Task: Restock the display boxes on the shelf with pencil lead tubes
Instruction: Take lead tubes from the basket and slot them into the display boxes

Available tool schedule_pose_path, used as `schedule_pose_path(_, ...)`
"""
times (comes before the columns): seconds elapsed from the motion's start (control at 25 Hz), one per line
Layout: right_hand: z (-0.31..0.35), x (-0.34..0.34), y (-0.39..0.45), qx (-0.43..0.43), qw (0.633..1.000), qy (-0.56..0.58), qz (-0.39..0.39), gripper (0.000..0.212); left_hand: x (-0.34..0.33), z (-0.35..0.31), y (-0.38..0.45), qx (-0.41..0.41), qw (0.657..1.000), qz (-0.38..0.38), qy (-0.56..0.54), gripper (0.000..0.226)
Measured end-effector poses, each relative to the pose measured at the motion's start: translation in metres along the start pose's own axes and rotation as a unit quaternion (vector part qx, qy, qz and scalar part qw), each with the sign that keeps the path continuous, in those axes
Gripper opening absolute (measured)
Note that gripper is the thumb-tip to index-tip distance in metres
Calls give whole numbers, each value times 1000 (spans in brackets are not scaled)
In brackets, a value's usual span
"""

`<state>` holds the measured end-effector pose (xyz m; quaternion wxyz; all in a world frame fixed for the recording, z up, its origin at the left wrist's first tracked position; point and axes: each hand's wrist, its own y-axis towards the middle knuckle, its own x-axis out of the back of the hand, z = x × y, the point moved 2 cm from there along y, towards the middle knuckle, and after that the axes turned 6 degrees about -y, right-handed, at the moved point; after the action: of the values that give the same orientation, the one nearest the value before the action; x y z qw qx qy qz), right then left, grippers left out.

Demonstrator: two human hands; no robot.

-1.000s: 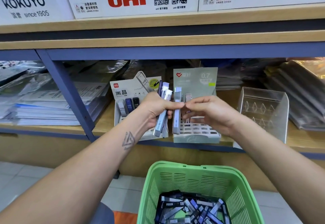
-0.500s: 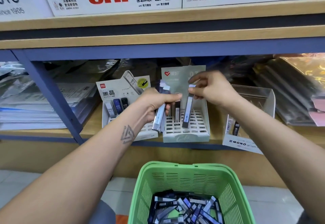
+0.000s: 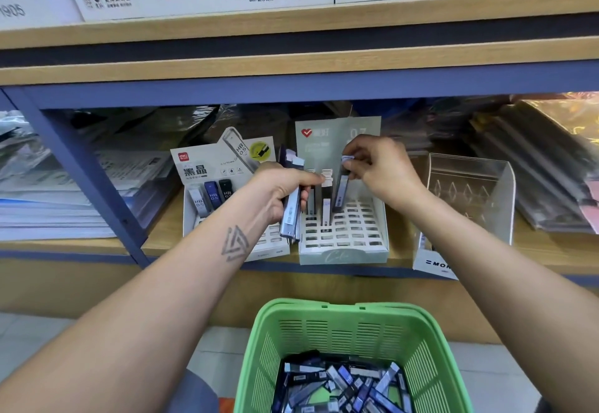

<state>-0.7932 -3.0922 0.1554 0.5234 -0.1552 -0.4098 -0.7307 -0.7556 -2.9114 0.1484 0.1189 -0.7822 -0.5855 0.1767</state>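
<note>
**Lead tube at the grey-green display box**

I see my right hand (image 3: 381,171) pinching the white cap of one dark pencil lead tube (image 3: 340,193), held nearly upright with its lower end at the slotted grid of the grey-green display box (image 3: 343,250) on the shelf (image 3: 534,250). A few tubes already stand in that box's left slots. Just left of the box, my left hand (image 3: 282,192) grips a bundle of lead tubes (image 3: 291,214), in front of the white HB 0.5 display box (image 3: 207,166). Below the box, the green basket (image 3: 324,318) holds a loose heap of more tubes.
</note>
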Motion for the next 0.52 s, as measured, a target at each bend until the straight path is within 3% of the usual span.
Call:
schedule_pose_path(0.28, -1, 4, 1, 2, 1000, -11, 9, 7, 2, 3, 2, -25, 999, -26, 4, 26)
schedule_pose_path(0.52, -2, -12, -1, 22, 994, -99, 28, 16, -3, 3, -2, -54, 998, -44, 2, 19)
